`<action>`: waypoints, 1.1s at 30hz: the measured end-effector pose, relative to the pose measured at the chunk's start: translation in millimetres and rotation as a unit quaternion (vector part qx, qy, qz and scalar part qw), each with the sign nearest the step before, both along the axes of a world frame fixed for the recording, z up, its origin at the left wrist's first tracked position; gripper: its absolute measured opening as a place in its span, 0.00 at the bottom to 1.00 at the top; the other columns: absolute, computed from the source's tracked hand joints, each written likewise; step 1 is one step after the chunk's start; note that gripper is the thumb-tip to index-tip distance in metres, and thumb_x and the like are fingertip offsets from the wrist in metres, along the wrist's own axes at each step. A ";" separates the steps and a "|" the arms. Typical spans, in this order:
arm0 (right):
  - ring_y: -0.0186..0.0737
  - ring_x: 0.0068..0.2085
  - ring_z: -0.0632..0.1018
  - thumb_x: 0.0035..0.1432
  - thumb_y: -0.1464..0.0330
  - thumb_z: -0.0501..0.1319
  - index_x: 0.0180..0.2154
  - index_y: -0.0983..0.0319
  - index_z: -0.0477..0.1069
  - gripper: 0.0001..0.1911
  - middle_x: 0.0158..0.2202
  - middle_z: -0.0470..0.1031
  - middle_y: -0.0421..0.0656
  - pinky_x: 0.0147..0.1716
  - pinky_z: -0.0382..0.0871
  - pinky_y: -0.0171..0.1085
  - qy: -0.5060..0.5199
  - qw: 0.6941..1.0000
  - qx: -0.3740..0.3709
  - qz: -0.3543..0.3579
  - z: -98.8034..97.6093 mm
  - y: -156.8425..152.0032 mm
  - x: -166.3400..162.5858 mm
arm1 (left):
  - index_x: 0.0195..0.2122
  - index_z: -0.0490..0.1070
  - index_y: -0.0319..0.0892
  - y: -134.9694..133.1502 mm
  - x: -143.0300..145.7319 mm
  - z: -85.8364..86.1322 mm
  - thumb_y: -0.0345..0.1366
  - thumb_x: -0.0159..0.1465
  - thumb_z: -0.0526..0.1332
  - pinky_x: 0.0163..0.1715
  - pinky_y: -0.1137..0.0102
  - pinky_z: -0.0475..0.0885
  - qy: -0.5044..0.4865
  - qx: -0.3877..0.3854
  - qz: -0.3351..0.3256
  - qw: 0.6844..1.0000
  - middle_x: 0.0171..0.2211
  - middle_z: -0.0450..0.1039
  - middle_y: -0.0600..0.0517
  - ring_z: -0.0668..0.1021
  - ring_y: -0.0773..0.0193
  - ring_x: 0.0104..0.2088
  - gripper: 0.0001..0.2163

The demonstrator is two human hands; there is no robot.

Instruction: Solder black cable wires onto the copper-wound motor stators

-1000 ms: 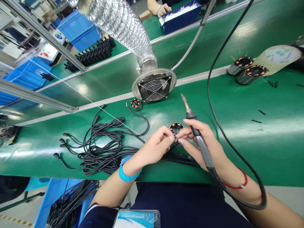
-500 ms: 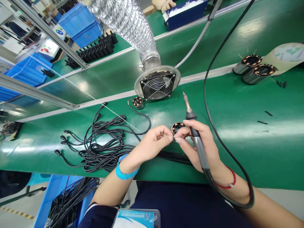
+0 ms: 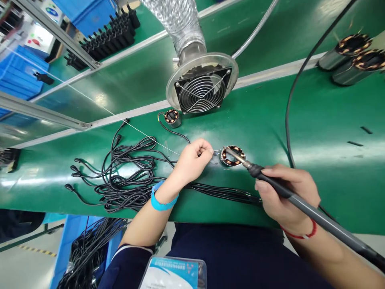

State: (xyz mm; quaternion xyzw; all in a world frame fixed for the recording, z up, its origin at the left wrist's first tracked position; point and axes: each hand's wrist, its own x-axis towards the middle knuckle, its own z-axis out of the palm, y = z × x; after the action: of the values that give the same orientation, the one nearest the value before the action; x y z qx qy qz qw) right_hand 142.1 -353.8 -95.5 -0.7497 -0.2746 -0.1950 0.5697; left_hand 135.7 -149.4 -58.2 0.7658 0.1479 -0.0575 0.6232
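Soldering iron (image 3: 327, 220) in right hand (image 3: 279, 208) has swung down onto the stator (image 3: 237, 152).

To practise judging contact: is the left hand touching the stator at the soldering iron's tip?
Apart: head view shows green belt between left hand and stator.

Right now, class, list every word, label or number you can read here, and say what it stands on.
No text reads clearly.
Badge at the person's chest: print too blurred.
White sign, upper left: coloured marks only, too small.
Label on the blue crate: too small.
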 end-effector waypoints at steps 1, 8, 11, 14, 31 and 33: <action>0.32 0.20 0.72 0.55 0.69 0.65 0.42 0.56 0.72 0.12 0.29 0.74 0.39 0.17 0.65 0.35 0.008 1.000 0.003 0.005 -2.6 -1.1 -1.2 | 0.25 0.64 0.40 0.0 -0.3 -0.2 0.28 0.58 0.56 0.23 0.75 0.55 -0.001 -0.001 0.000 1.000 0.19 0.58 0.60 0.61 0.74 0.21 0.05; 0.35 0.22 0.74 0.55 0.68 0.66 0.42 0.55 0.73 0.12 0.31 0.75 0.40 0.16 0.66 0.36 0.028 1.000 0.000 -0.002 -8.3 -2.5 -4.2 | 0.26 0.64 0.40 -0.4 -1.2 -4.3 0.27 0.58 0.56 0.23 0.75 0.56 -0.015 0.013 -0.005 1.000 0.21 0.61 0.59 0.63 0.74 0.22 0.05; 0.35 0.21 0.75 0.55 0.67 0.66 0.42 0.54 0.73 0.11 0.29 0.74 0.40 0.14 0.66 0.36 0.040 0.999 -0.005 0.003 -8.0 -0.9 -5.4 | 0.26 0.64 0.40 -0.2 -1.4 -4.5 0.27 0.59 0.56 0.23 0.75 0.57 -0.023 0.013 -0.005 1.000 0.20 0.61 0.59 0.63 0.73 0.22 0.05; 0.37 0.21 0.75 0.56 0.66 0.65 0.42 0.53 0.73 0.11 0.28 0.73 0.40 0.14 0.67 0.37 0.057 0.998 -0.003 0.008 -8.8 -1.0 -6.7 | 0.26 0.64 0.40 -0.2 -1.5 -4.6 0.27 0.59 0.56 0.23 0.75 0.57 -0.026 0.015 -0.004 1.000 0.21 0.61 0.59 0.63 0.73 0.22 0.05; 0.36 0.21 0.74 0.57 0.69 0.64 0.44 0.54 0.71 0.12 0.25 0.70 0.39 0.15 0.66 0.37 0.044 0.998 0.028 0.030 -4.4 2.2 -1.0 | 0.26 0.65 0.41 -2.5 -2.0 -7.5 0.26 0.60 0.57 0.23 0.75 0.57 -0.040 0.030 0.001 0.999 0.21 0.61 0.59 0.63 0.74 0.22 0.06; 0.35 0.20 0.74 0.56 0.70 0.65 0.45 0.55 0.71 0.13 0.25 0.71 0.38 0.15 0.66 0.36 0.029 0.999 0.012 0.035 -2.1 3.5 1.4 | 0.26 0.64 0.41 -2.9 -1.8 -7.3 0.26 0.60 0.56 0.23 0.75 0.57 -0.040 0.027 0.002 0.999 0.20 0.61 0.59 0.63 0.74 0.22 0.07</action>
State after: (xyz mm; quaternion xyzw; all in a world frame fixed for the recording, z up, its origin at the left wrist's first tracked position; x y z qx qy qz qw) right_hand 143.5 -350.3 -97.6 -0.7382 -0.2813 -0.1565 0.5928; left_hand 133.9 -152.4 -65.5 0.7840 0.1256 -0.0219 0.6075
